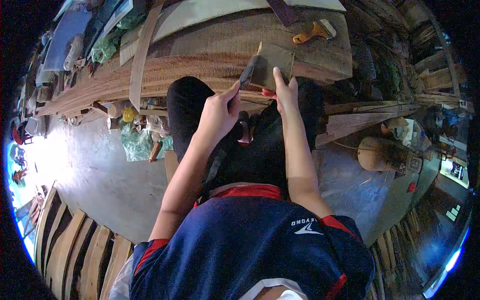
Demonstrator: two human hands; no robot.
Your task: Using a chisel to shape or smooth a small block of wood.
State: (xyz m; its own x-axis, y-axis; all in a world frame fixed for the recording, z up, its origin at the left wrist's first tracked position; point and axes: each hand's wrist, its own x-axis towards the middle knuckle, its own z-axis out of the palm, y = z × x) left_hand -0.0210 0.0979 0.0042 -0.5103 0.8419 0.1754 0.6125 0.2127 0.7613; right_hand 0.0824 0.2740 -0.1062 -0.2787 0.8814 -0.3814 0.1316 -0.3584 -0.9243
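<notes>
My left hand (218, 112) is closed around a narrow dark grey tool (248, 69) with a flat, blade-like shape; whether it is a file or a knife I cannot tell. The tool lies along the left edge of a flat, brownish rectangular piece (265, 62). My right hand (286, 94) grips that piece from its near side, thumb on top and fingertips curled underneath. Both hands are above my knees, at the near edge of a thick wooden slab (210, 42). A brush with an orange handle (307, 36) lies on the slab at the right.
A long thin wooden strip (144, 60) leans across the slab on the left. Plastic bags and clutter (105, 47) sit beyond it. On the concrete floor (100, 170) lies green plastic sheeting (137, 142); at the right stands a round tan object (374, 153). Boards (75, 250) are stacked at lower left.
</notes>
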